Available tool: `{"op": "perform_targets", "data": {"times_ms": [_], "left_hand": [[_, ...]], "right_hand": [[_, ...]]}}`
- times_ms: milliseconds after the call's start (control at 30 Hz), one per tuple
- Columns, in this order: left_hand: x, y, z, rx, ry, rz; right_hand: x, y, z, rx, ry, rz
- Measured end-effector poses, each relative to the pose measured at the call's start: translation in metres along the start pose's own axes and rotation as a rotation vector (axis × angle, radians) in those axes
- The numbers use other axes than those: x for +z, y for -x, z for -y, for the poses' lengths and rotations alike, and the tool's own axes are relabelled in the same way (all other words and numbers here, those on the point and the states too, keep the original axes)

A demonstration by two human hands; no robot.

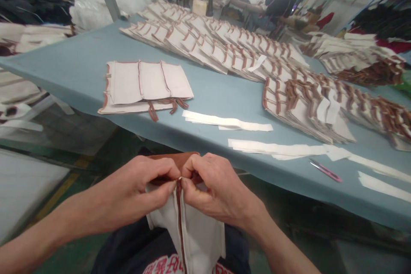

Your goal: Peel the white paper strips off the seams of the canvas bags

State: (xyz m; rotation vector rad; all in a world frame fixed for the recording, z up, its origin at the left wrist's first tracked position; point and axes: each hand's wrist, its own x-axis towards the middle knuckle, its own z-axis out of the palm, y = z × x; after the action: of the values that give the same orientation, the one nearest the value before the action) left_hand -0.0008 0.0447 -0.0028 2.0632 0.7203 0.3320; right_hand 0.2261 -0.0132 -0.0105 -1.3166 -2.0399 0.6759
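Observation:
Both hands pinch the top of a cream fabric piece (pixel 199 235) with brown trim, held over my lap below the table's front edge. My left hand (pixel 144 184) grips the left side of the brown seam, fingers closed. My right hand (pixel 215 186) grips the right side, thumb and forefinger pressed together. The two thumbs meet at the seam's top. On the table just beyond lies a flat stack of the same cream pieces (pixel 144 85) with brown edging.
The blue-grey table (pixel 80 60) carries long overlapping rows of cream-and-brown pieces (pixel 224 47), white paper strips (pixel 224 122) and a pink cutter (pixel 326 170). A person (pixel 282 0) sits at the far end. More fabric piles stand at left and right.

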Motion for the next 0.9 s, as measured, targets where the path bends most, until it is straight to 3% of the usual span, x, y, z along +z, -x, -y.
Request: {"op": "perform_targets", "data": {"times_ms": [167,333,567,667,767,900], "left_hand": [[0.018,0.009,0.001,0.135,-0.162,-0.178],[0.021,0.013,-0.005,0.159,-0.256,-0.240],[0.019,0.016,-0.010,0.289,-0.287,-0.283],[0.018,0.018,-0.003,0.347,-0.326,-0.222],[0.020,0.018,0.007,0.400,-0.403,-0.147],[0.024,0.018,0.016,0.469,-0.567,-0.188]], "right_hand": [[-0.003,0.003,0.001,-0.030,0.076,-0.012],[-0.003,0.006,0.009,-0.134,0.208,-0.052],[-0.006,0.004,0.011,-0.111,-0.048,-0.005],[-0.009,0.003,0.008,-0.026,-0.281,0.047],[-0.010,0.003,0.004,0.175,-0.578,0.205],[-0.007,0.001,-0.001,0.389,-0.807,0.284]]}}
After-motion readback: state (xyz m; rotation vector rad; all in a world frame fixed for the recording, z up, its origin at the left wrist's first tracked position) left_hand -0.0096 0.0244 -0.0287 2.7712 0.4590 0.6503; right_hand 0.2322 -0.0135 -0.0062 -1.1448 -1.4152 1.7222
